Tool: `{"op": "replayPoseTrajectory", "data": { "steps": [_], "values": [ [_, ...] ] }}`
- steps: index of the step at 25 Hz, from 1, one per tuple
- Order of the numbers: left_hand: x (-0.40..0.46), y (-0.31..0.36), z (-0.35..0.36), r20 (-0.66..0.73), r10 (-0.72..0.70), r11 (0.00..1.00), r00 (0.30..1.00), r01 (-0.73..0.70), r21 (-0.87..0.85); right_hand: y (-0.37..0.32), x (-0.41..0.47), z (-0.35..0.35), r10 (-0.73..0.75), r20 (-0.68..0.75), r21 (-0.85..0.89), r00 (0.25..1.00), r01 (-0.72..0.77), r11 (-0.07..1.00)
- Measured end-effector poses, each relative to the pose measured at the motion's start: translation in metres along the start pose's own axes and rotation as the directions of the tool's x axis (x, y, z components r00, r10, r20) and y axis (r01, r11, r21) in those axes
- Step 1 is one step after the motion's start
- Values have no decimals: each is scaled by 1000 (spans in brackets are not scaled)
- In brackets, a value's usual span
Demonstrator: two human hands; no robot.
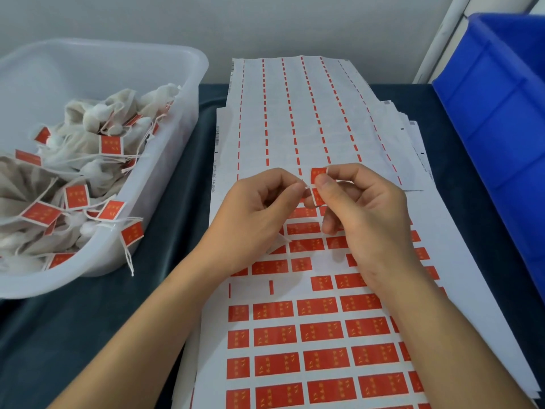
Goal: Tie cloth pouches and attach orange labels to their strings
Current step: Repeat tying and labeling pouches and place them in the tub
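Your right hand [365,214] has its thumb and forefinger pinched on an orange label [318,184], which is folded over so that one half stands above your thumb and the other shows below it. Your left hand [253,219] has its fingers [290,188] curled in and pinched on a thin white string [306,188], whose short visible end reaches across to the label at your right thumb; a bit of white cloth or string peeks out under your left palm, too little of it showing to tell which. Both hands hover just above the label sheet [318,335], a white sheet with rows of orange labels, several of them already peeled off near your hands. It lies on a stack of used sheets [295,113] that keep only thin orange strips in columns, and the stack rests on the dark desk [88,335]. To your left on the desk stands a translucent white bin [188,93] holding tied cloth pouches [97,119] with orange labels on their strings; one labelled string hangs over the bin's near rim. At the far right, a blue crate [501,98] sits beside the sheets.
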State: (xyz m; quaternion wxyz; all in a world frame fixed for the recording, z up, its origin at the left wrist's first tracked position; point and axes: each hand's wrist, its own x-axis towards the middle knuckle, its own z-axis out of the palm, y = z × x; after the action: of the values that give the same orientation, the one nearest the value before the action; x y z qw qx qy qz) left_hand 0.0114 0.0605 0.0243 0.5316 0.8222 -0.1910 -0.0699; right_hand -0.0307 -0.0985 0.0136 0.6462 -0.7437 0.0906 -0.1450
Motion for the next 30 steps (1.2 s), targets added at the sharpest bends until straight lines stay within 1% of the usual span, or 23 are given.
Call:
{"op": "replayPoseTrajectory", "data": {
  "steps": [7,19,25,30],
  "values": [
    [-1,-1,-2,14,49,998,999,-49,45,0,0,0,-13,13,-15,1000,13,1000],
    [-1,-1,-2,9,69,997,998,-69,25,1,1,1,-34,15,-41,999,34,999],
    [0,-2,-2,7,75,997,997,-75,-24,0,0,2,-108,11,-83,994,109,991],
    [0,-3,-4,-3,70,994,998,-70,-87,0,0,3,-198,7,-125,980,197,972]
  ]
}}
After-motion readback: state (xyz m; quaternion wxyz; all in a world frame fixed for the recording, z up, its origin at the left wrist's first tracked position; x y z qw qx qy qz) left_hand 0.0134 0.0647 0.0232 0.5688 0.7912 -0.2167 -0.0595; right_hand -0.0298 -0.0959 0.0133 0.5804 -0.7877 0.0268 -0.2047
